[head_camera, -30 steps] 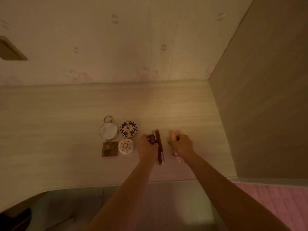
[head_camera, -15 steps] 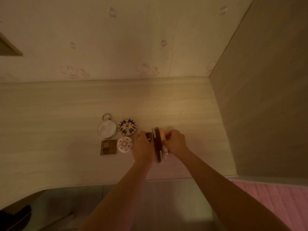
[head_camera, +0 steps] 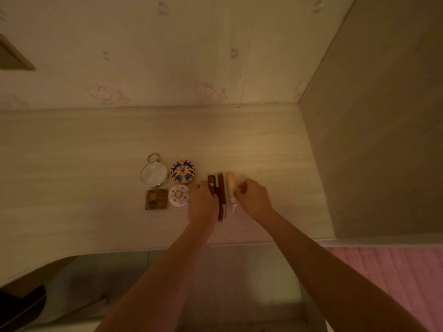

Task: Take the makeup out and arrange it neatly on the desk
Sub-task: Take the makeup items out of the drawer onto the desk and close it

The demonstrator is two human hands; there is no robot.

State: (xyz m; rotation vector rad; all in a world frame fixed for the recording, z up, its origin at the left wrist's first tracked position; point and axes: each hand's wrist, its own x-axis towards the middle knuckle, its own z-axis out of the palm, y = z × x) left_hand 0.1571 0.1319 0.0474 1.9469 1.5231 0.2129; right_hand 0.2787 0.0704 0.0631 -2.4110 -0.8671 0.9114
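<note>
In the head view, the makeup lies in the middle of the bench [head_camera: 96,152], towards its near edge. On the left sits a tidy square of four: a round mirror [head_camera: 154,174] far-left, a blue compact [head_camera: 182,171] just right of it, a palette [head_camera: 156,199] near-left and a white compact [head_camera: 178,195] beside that. Right of them three slim sticks lie side by side, pointing near to far: a dark tube [head_camera: 211,183], a brown pencil [head_camera: 221,195] and a pale tube [head_camera: 230,185], each touching or almost touching its neighbour.

Our left hand [head_camera: 202,202] lies over the near part of the dark tube, fingers curled down round it. Our right hand [head_camera: 254,200] sits just right of the pale tube with fingers curled and tips together. We cannot tell whether they touch the tube.

We judge all three sticks light, stiff and smooth, so they will roll or skid on the bench at a small nudge. We would pinch each at mid-length between thumb and forefinger. The mirror looks the one fragile piece, and we would lift it by its rim or ring.
</note>
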